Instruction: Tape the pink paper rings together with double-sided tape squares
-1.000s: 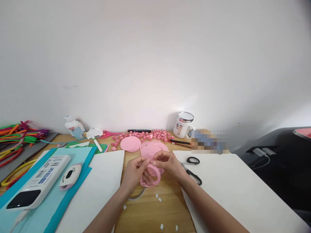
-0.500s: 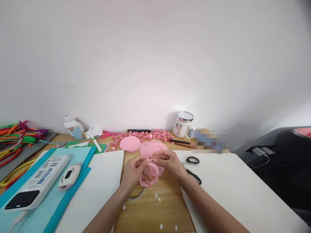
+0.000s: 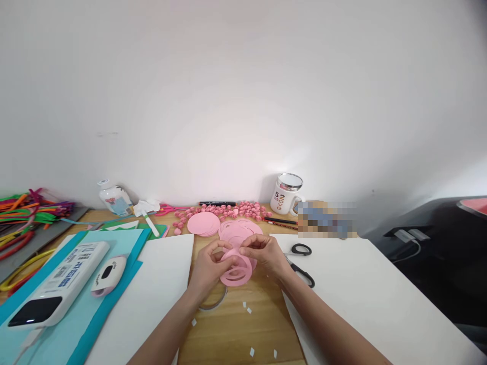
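Both hands meet over the wooden table (image 3: 236,334) and pinch a pink paper spiral (image 3: 238,272) cut from a disc. My left hand (image 3: 207,266) grips its left edge with curled fingers. My right hand (image 3: 264,254) pinches the spiral's inner end from above. Just behind the hands lie a stack of pink paper discs (image 3: 204,223) and more cut pink spirals (image 3: 239,230). Several small rolled pink paper roses (image 3: 228,210) are spread along the back.
Black scissors (image 3: 300,263) lie on a white sheet (image 3: 365,294) right of my hands. A mug (image 3: 285,195), pencils (image 3: 279,221), a black marker (image 3: 217,204) and a glue bottle (image 3: 114,197) stand at the back. Left: white sheet (image 3: 152,299), teal paper (image 3: 114,243), white device (image 3: 61,284), coloured pipe cleaners (image 3: 30,213).
The spiral has turned from hanging as a loop to lying flatter between my fingers. Both hands shifted slightly up and closer together.
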{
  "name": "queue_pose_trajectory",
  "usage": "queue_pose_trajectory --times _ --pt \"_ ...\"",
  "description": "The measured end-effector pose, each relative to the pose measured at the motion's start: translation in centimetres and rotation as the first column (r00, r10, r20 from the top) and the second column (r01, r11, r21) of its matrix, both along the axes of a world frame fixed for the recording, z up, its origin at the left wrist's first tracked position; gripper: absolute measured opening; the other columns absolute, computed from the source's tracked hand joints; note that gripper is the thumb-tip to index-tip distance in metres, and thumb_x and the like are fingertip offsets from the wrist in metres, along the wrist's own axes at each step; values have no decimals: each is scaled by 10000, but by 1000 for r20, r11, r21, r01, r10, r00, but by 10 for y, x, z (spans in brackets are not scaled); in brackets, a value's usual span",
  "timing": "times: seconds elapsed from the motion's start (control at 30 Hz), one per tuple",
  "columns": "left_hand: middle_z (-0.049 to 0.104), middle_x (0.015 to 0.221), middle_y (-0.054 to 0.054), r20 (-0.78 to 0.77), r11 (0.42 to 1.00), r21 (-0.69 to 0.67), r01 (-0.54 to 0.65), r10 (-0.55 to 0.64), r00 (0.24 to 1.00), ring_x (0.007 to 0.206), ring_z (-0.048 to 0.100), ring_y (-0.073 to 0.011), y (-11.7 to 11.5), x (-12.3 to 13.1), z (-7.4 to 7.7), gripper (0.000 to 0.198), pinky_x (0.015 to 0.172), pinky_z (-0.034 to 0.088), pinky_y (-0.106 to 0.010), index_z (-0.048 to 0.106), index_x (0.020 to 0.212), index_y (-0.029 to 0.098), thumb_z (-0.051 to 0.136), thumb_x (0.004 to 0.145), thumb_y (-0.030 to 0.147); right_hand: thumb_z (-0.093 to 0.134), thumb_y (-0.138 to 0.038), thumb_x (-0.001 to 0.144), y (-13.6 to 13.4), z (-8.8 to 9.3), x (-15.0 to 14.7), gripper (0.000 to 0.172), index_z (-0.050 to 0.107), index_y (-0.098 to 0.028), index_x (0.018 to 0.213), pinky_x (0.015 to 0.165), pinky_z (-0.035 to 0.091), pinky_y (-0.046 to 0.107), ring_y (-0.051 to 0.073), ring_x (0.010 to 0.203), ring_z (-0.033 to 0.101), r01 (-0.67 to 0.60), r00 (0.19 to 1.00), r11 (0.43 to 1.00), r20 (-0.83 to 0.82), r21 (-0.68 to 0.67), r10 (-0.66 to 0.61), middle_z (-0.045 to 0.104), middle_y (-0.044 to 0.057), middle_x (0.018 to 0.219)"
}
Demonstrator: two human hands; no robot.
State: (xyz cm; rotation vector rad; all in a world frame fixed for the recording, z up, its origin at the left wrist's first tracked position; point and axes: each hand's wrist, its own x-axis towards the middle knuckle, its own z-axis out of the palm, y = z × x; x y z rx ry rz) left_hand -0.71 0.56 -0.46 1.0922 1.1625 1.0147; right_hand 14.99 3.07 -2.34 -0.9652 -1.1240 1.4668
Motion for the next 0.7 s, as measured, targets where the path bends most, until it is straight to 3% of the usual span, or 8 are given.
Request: queue_pose_trajectory --times 0.47,0.7 --pt "650 595 -18 -87 999 28 -17 19 996 526 579 -149 0 -1 6 249 472 424 -216 640 749 138 698 557 285 799 -321 426 -3 4 0 315 587 -150 583 513 400 216 89 523 499 5 1000 999 9 53 -6 579 -20 588" --pt "685 665 -45 -133 998 51 39 -31 991 570 591 -161 0 -1 7 219 524 446 -231 676 746 134 694 547 225 790 -298 461 0 0 3 273 610 -145 598 504 400 214 95 526 507 -35 999 998 -30 -47 34 612 -2 613"
